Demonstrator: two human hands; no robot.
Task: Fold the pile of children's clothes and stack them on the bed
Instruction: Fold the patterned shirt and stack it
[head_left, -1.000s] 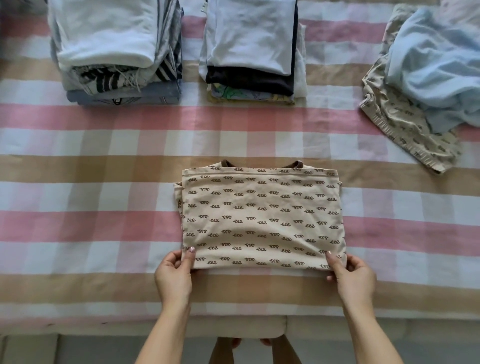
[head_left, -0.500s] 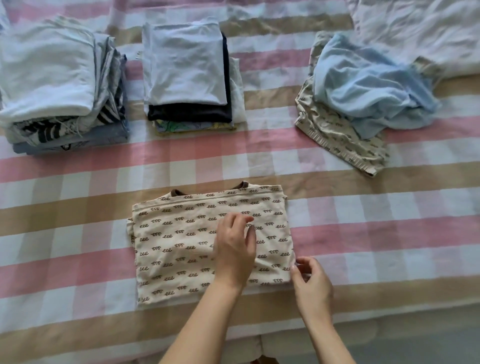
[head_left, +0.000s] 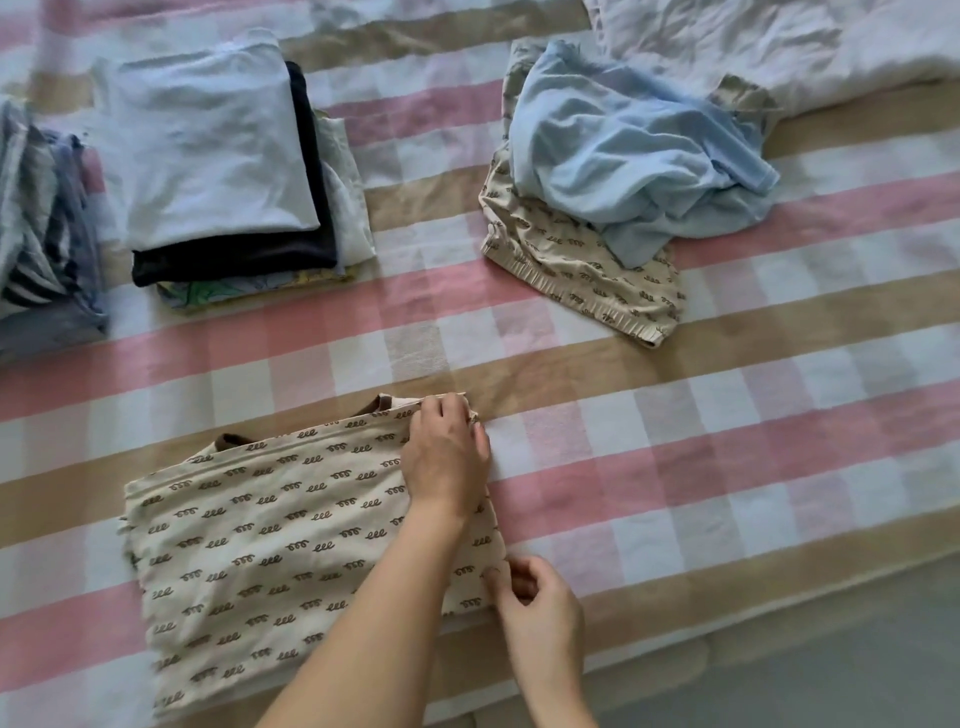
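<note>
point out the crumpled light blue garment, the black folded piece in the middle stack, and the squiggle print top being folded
crumpled light blue garment (head_left: 628, 156), head view, on its bunched middle
black folded piece (head_left: 234, 260), head view, on its near folded edge
squiggle print top (head_left: 270, 540), head view, on its flat middle, left of the forearm

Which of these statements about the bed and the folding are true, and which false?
1. Both hands grip the right edge of the cream squiggle-print folded garment. True: the left hand holds the far corner, the right hand the near one.
2. A crumpled light blue garment lies on top of cream squiggle-print shorts. True.
3. The folded stack with a pale blue top layer has a red garment beneath it. False: a black one lies beneath.
4. The pink, tan and white checked bedcover is plain grey. False: it is checked.
5. The squiggle-print garment already sits on a stack. False: it lies on the bedcover, apart from the stacks.
</note>
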